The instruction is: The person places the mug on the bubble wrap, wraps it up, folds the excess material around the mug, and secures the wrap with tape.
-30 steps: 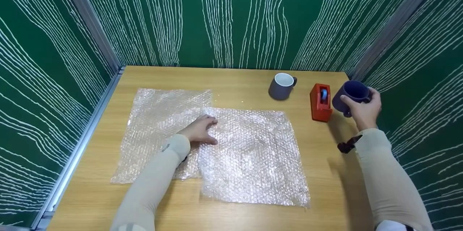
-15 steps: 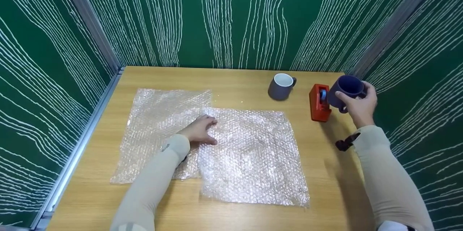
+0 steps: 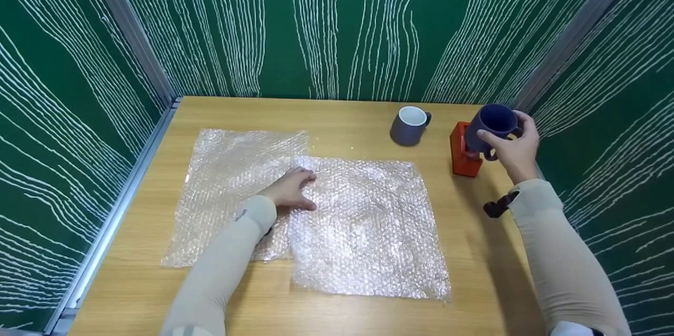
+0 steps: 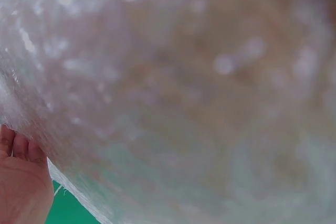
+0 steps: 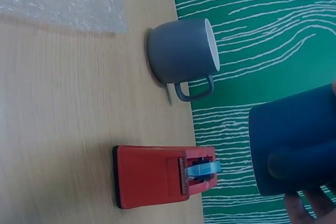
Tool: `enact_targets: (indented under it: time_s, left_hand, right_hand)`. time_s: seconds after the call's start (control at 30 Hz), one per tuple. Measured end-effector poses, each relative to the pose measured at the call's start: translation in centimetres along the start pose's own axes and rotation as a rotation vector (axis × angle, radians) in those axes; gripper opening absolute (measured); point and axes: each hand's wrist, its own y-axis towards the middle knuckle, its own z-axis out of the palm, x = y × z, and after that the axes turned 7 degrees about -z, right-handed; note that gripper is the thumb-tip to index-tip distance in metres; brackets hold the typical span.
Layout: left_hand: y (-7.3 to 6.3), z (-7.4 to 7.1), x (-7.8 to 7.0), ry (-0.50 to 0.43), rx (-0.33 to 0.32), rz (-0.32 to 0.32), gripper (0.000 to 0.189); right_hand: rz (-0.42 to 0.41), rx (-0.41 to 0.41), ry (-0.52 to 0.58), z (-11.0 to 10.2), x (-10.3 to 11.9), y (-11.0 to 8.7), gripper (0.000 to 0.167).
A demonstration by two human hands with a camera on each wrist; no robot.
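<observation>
A dark blue mug (image 3: 489, 125) is held above the table in my right hand (image 3: 516, 151), thumb on its near side and fingers at the handle side. In the right wrist view, that blue mug (image 5: 294, 135) is up off the tabletop. A red tape dispenser (image 3: 464, 159) stands below and behind it, partly hidden. My left hand (image 3: 289, 188) rests where two bubble wrap sheets overlap, thumb and fingers spread apart. The right sheet of bubble wrap (image 3: 368, 230) lies flat over the edge of the left sheet (image 3: 226, 188). Blurred bubble wrap (image 4: 173, 77) fills most of the left wrist view.
A grey mug (image 3: 408, 128) with a white inside stands upright near the table's back edge. Green panels (image 3: 358, 25) with white lines enclose the wooden table (image 3: 337, 320) at the back and both sides.
My right hand has moved the blue mug left and slightly away from me, so it now covers part of the tape dispenser. The left hand and bubble wrap have stayed in place.
</observation>
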Motion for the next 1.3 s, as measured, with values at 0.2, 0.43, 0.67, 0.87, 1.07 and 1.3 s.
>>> enact_targets:
  time_s: [0.2,0.43,0.67,0.87,1.07,1.3]
  left_hand:
    - [-0.1,0.0,-0.1,0.006,-0.001,0.002,0.088]
    - [-0.1,0.0,0.0,-0.001,-0.01,0.002,0.089]
    - [0.0,0.1,0.0,-0.003,0.003,-0.003,0.089]
    - [0.0,0.1,0.0,0.008,-0.005,0.007,0.086]
    - [-0.1,0.0,-0.1,0.004,-0.009,0.012,0.087]
    - [-0.2,0.1,-0.1,0.006,-0.004,0.005,0.087]
  right_hand:
    - [-0.034,0.011,0.004,0.4,0.4,-0.1,0.09]
    - [-0.064,0.053,-0.003,1.1,0.9,-0.5,0.089]
    - [-0.085,0.083,0.002,1.8,1.2,-0.8,0.092]
    - [-0.148,0.097,0.022,2.5,1.6,-0.9,0.083]
    - [-0.188,0.122,0.062,3.4,2.1,-1.1,0.077]
    - [-0.178,0.158,0.081,4.3,2.6,-1.4,0.082]
